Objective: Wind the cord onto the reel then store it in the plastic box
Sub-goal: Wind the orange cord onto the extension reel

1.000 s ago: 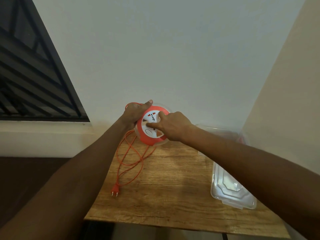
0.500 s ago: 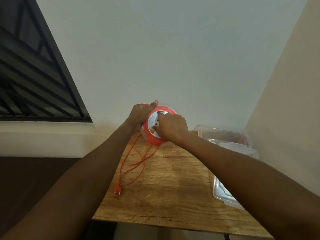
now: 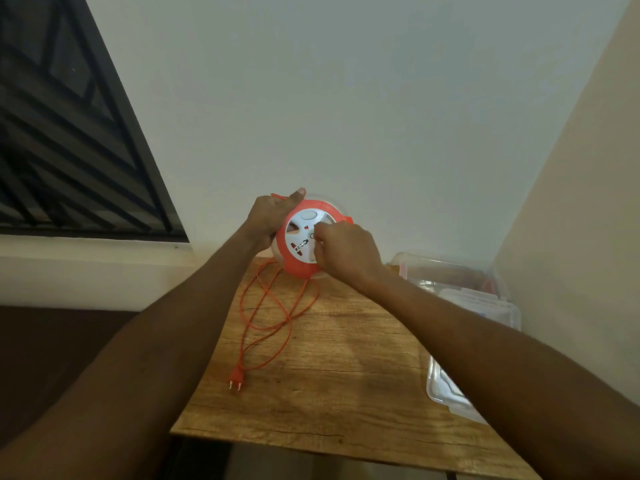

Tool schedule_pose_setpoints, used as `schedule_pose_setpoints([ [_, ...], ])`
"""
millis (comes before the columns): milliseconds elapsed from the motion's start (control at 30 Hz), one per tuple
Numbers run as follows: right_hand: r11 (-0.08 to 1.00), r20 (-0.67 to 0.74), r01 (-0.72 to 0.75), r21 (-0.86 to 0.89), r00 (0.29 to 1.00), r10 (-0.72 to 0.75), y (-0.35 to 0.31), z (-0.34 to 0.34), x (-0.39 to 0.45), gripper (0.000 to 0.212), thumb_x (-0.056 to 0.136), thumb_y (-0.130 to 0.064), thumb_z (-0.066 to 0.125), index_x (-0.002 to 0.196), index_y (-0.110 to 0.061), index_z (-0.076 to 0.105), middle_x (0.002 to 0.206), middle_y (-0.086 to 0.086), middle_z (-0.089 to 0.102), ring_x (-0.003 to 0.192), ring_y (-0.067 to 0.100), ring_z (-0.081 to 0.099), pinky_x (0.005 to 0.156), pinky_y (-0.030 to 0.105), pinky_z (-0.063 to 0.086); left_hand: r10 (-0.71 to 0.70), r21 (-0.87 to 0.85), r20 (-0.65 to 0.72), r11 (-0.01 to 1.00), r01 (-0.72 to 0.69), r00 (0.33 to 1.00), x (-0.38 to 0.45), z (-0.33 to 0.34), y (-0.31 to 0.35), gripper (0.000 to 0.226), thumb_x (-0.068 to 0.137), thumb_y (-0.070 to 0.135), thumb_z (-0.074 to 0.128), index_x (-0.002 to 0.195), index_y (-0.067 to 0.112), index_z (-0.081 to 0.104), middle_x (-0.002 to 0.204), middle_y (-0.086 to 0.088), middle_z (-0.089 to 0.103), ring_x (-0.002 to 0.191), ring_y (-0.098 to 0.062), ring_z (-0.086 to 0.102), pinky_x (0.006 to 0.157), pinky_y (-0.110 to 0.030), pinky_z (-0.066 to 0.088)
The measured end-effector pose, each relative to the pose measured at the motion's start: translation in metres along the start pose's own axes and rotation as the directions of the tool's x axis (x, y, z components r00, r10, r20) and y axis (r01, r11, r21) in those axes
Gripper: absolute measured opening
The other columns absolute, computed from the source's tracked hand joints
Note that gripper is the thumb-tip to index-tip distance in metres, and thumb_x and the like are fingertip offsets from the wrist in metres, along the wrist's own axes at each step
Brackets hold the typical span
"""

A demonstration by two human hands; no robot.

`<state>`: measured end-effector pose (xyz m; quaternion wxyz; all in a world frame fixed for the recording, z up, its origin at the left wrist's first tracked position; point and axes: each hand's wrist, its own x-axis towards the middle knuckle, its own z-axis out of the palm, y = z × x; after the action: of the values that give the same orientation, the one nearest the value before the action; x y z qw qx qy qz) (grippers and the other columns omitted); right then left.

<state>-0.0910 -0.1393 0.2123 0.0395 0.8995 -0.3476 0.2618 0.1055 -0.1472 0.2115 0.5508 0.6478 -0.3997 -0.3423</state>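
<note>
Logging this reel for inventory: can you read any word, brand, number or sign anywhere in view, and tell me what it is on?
No text can be read.
Reel: its white face bears dark and red marks, too small and blurred to read.
Plastic box: red shapes show through the clear wall; no letters can be made out.
Plug, table: no print visible.

Reel [image 3: 300,233]: its right side lay hidden behind the right hand [image 3: 347,252]; socket markings were too small to read.
Left hand [image 3: 268,216]: fingers were out of sight behind the reel.
Plastic box [image 3: 485,289]: partly covered by the right forearm; contents were blurred.
Lid [image 3: 446,393]: mostly hidden under that forearm.
Table [image 3: 346,375]: near right corner was cut off by the bottom edge.
</note>
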Motion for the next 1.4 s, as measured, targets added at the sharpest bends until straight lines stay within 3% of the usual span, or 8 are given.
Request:
schedule_pose_setpoints([
  [133,0.814,0.298,0.513,-0.274,0.85,-0.435,0.015,-0.014,0.011,0.044,0.087,-0.02,0.065,0.13,-0.029,0.057,0.133,0.009,0.051,0.084,0.031,0.066,0.054,0.031,0.04,-0.001,0.006,0.023,1.0,0.001,1.0,-0.002,-0.005,0.001,0.048,0.092,0.053,0.071,0.098,0.005,0.077,0.092,-0.009,0.083,0.078,-0.028,0.08,0.069,-0.037,0.066],
  [267,0.686,0.425,0.656,-0.315,0.743,-0.516,0.016,-0.02,0.019,0.063,0.088,-0.02,0.066,0.142,-0.04,0.04,0.154,0.01,0.025,0.102,0.033,0.062,0.062,0.04,0.056,0.015,0.027,0.036,0.999,-0.016,0.999,-0.004,-0.002,0.002,0.038,0.092,0.051,0.072,0.091,0.013,0.076,0.089,-0.007,0.082,0.078,-0.025,0.08,0.065,-0.034,0.065],
  [433,0.591,0.491,0.694,-0.412,0.715,-0.498,0.004,-0.033,0.029,0.071,0.087,-0.036,0.068,0.146,-0.046,0.029,0.137,0.012,0.044,0.107,0.032,0.059,0.064,0.036,0.05,0.024,0.044,0.051,0.999,-0.026,0.998,-0.003,-0.002,-0.004,0.046,0.092,0.05,0.073,0.093,0.005,0.076,0.098,-0.02,0.079,0.084,-0.034,0.079,0.079,-0.046,0.065],
  [700,0.679,0.39,0.538,-0.499,0.839,-0.379,-0.011,-0.025,0.022,0.078,0.086,-0.025,0.068,0.15,-0.013,0.024,0.123,0.014,0.06,0.094,0.031,0.066,0.065,0.039,0.054,0.002,-0.002,0.043,1.0,-0.002,0.999,-0.006,-0.001,-0.005,0.04,0.093,0.053,0.07,0.097,0.014,0.077,0.089,-0.002,0.083,0.077,-0.023,0.081,0.059,-0.031,0.063],
  [900,0.705,0.362,0.463,-0.537,0.881,-0.304,-0.012,-0.019,0.018,0.073,0.09,-0.028,0.064,0.151,-0.018,0.024,0.128,0.015,0.059,0.099,0.032,0.065,0.06,0.038,0.046,-0.02,-0.055,0.037,0.998,0.022,0.999,-0.007,0.001,-0.002,0.043,0.093,0.053,0.069,0.098,0.011,0.078,0.092,-0.006,0.083,0.079,-0.025,0.081,0.063,-0.034,0.065],
  [1100,0.783,0.344,0.399,-0.477,0.905,-0.252,-0.009,-0.018,0.025,0.063,0.087,-0.033,0.068,0.143,-0.017,0.043,0.126,0.01,0.062,0.102,0.03,0.065,0.075,0.038,0.054,-0.004,-0.034,0.054,0.999,0.006,0.999,-0.007,0.007,0.0,0.04,0.093,0.055,0.068,0.1,0.016,0.076,0.089,-0.001,0.083,0.079,-0.022,0.081,0.065,-0.033,0.066],
  [1300,0.988,0.108,-0.026,-0.152,0.993,0.042,-0.005,-0.007,0.028,0.053,0.087,-0.048,0.061,0.129,-0.015,0.057,0.114,0.005,0.068,0.1,0.027,0.066,0.083,0.04,0.05,0.033,-0.065,0.011,0.997,-0.032,0.999,-0.004,0.011,0.005,0.042,0.093,0.054,0.069,0.095,0.014,0.078,0.093,-0.009,0.083,0.079,-0.028,0.081,0.071,-0.04,0.068],
  [1400,0.94,0.197,-0.302,0.158,0.943,0.27,-0.007,-0.003,0.027,0.048,0.087,-0.037,0.063,0.129,-0.013,0.056,0.116,0.006,0.066,0.105,0.026,0.063,0.079,0.036,0.051,0.052,-0.021,-0.006,0.998,-0.052,0.999,-0.002,0.014,0.006,0.039,0.094,0.054,0.069,0.091,0.016,0.078,0.091,-0.006,0.083,0.078,-0.026,0.081,0.074,-0.04,0.067],
])
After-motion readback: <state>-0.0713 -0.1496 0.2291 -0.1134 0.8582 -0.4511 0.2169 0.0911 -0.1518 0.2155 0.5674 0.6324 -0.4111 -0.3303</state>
